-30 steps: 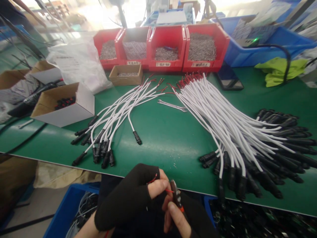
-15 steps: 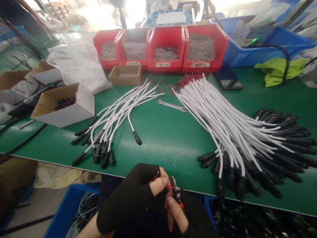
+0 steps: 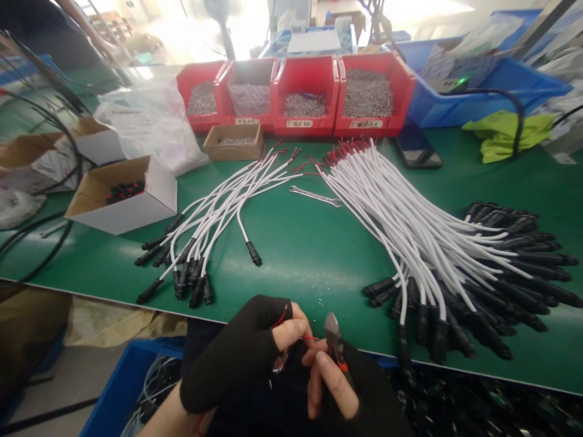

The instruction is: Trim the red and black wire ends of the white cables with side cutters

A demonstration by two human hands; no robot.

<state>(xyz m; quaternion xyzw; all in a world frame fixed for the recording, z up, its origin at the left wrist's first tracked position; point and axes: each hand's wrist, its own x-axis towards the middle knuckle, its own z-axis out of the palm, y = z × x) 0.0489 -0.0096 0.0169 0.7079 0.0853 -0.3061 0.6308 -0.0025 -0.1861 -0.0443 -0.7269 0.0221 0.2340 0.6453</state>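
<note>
My left hand (image 3: 248, 349), in a black fingerless glove, pinches a thin red wire (image 3: 311, 337) between thumb and forefinger. The wire's end points right. A small shiny piece below the left thumb is too blurred to name. In the gloved right hand (image 3: 339, 385) sits a pair of wire cutters (image 3: 334, 332) with orange on the handle, its jaws pointing up and apart from the wire. The right fingertips are close to the wire's end. Just beyond both hands, small white scraps (image 3: 320, 297) lie on the green table (image 3: 291, 255).
White cables (image 3: 223, 206) with black connectors lie left, and a larger cable bundle (image 3: 396, 212) lies right. Between them is a wrench (image 3: 316, 196). Red bins (image 3: 305, 125) of small metal parts line the back, near a small cardboard box (image 3: 234, 152). A phone (image 3: 416, 145) lies back right.
The cutters have moved right and slightly up, away from the red wire they were beside. My left hand keeps its pinch on the wire. The camera view has shifted slightly.
</note>
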